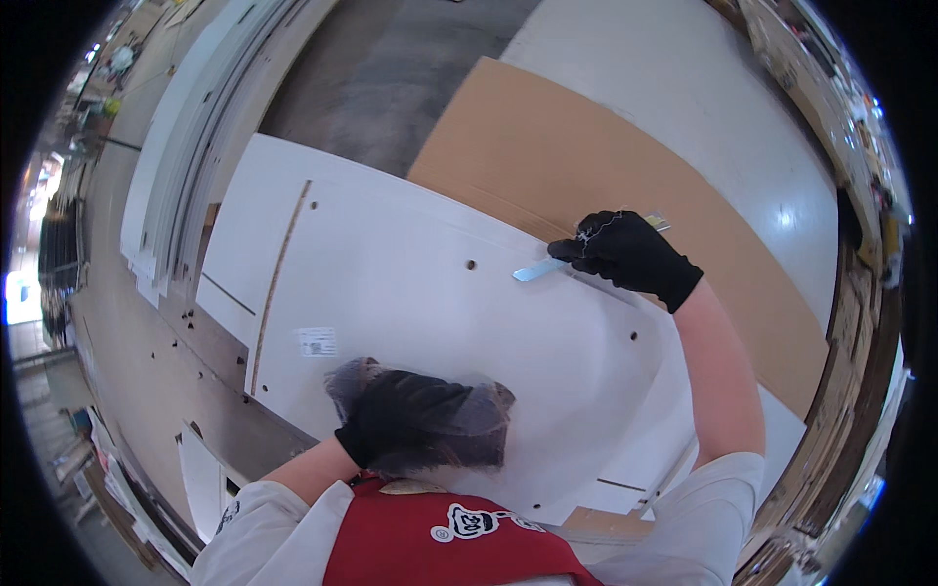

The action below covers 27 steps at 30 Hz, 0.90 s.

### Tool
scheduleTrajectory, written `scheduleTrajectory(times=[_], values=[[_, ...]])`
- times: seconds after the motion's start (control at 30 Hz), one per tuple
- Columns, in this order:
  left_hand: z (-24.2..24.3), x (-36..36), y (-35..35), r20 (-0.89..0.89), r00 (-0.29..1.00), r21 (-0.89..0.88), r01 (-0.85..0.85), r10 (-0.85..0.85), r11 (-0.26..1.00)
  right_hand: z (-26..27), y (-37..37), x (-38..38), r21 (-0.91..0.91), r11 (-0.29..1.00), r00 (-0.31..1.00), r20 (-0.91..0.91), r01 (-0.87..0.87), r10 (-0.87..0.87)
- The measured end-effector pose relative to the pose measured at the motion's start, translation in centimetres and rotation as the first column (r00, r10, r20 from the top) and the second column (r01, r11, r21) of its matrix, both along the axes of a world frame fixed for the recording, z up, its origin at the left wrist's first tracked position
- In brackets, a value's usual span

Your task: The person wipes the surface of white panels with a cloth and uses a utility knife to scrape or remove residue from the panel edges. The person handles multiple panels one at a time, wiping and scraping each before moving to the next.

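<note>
A white laminated board [410,308] with several drilled holes lies before me. My left hand [407,417], in a black glove, grips a bunched dark grey cloth [484,432] against the board's near side. In my right hand [623,253], also black-gloved, is a flat-bladed tool [533,271]. Its pale blade points left over the board's far edge, and a yellowish end shows behind the knuckles. Loose whitish thread clings to that glove. A paper label [316,342] with writing sits left of the cloth.
Brown cardboard [557,146] lies beyond the board's far edge. Long white panels [183,146] are stacked at the left. Stacked flat brown material [813,439] lines the right. Small dark bits [188,316] lie on the brownish surface left of the board.
</note>
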State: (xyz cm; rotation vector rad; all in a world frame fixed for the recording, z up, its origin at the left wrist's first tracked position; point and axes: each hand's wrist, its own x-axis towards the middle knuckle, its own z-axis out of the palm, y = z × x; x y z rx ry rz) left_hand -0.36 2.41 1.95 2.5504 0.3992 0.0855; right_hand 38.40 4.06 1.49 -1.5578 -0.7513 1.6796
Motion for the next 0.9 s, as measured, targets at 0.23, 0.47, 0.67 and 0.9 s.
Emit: scheduleTrajectory(times=[0.23,0.47,0.67,0.9], values=[[0.0,-1.4,2.3,0.039,0.999,-0.065,0.017,-0.015,0.998,-1.0,9.5,-6.7,0.124,0.942,0.929,0.247,-0.311,0.274],[0.7,-7.7,7.1,0.049,0.958,0.066,-0.284,0.281,0.957,-0.4,17.4,-12.2,0.232,0.405,0.357,0.895,-0.884,0.266],[-0.2,-7.7,6.9,0.082,0.926,-0.061,-0.365,0.369,0.929,-2.7,23.2,-16.7,0.249,0.287,0.295,0.947,-0.925,0.129],[-0.4,-7.7,7.2,0.138,0.937,0.016,-0.326,0.321,0.945,-3.5,30.8,-12.6,0.570,0.372,0.351,0.785,-0.733,-0.511]])
